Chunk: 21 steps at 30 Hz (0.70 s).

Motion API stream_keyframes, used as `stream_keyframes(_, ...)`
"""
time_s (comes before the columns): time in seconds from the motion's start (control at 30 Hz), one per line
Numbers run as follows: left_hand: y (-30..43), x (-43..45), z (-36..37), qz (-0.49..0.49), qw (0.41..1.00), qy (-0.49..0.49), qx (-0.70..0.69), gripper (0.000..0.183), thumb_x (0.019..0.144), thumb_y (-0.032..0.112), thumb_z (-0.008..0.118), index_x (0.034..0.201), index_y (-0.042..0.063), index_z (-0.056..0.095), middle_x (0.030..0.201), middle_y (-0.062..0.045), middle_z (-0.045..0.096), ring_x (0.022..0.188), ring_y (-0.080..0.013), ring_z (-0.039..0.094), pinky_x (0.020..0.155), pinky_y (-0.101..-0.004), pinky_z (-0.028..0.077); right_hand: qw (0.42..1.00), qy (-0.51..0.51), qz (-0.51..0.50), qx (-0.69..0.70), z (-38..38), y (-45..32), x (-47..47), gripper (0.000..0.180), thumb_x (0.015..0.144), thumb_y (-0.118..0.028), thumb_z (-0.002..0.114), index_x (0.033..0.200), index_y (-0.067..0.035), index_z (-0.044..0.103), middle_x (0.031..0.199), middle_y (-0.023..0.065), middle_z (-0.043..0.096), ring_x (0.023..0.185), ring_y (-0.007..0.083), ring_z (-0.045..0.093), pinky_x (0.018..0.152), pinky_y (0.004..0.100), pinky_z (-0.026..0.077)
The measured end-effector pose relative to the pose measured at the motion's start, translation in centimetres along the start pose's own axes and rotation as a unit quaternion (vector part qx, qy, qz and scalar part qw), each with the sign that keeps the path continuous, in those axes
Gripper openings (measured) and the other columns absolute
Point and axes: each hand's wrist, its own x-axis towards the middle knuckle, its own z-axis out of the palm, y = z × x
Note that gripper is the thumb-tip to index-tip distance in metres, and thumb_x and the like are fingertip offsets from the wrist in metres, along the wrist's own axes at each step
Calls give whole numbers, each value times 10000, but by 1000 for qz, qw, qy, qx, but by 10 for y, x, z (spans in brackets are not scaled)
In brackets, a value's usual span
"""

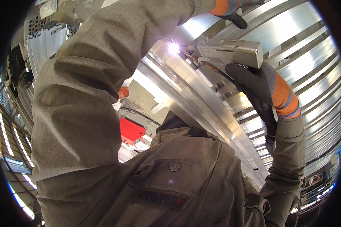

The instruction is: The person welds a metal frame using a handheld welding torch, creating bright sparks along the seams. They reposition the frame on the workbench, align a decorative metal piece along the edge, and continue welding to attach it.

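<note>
My right hand [253, 81], in a black, grey and orange glove, grips a boxy metal welding gun [230, 51] with a dark cable trailing beneath it. A thin feed tube runs along the gun towards its tip. A bright spark [174, 48] glows at that tip, on the edge of long metal profiles [204, 93]. At the top edge my left hand [237, 14], gloved alike and partly cut off, reaches over shiny metal bars, thumb apart from the fingers. Whether it presses on them I cannot tell. My left forearm passes close to the spark, and glare hides the weld spot.
Rows of parallel metal bars [295, 62] spread across the right. A red box [131, 131] sits low beyond my left sleeve, near dark cables [139, 114] and an orange object [124, 92]. More stacked profiles [42, 48] lie at the upper left.
</note>
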Motion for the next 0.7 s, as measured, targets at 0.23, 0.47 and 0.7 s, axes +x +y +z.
stream_keyframes(0.23, -4, -2, 4, 27, 999, 23, -16, 1223, 939, 610, 924, 1869, 88, 326, 1929, -206, 317, 1783, -439, 285, 1457, -602, 244, 999, -2, 31, -23, -4, 4, -4, 471, 1158, -425, 797, 1357, 2, 791, 917, 46, 759, 815, 144, 722, 697, 340, 593)
stream_keyframes(0.47, -6, -1, 7, 39, 998, 38, -25, 1235, 916, 613, 936, 1853, 66, 346, 1925, -223, 312, 1793, -453, 246, 1465, -605, 210, 1000, -13, 9, -16, -6, 11, -4, 587, 1141, -490, 801, 1496, -24, 771, 893, 26, 762, 752, 100, 677, 635, 319, 552)
stream_keyframes(0.7, -13, 4, 18, 60, 995, 63, -45, 1243, 899, 615, 945, 1841, 52, 361, 1922, -237, 305, 1800, -466, 214, 1471, -608, 184, 999, -17, 23, -18, -7, 11, -8, 589, 1139, -491, 806, 1493, -22, 767, 928, 34, 776, 791, 115, 693, 666, 330, 573)
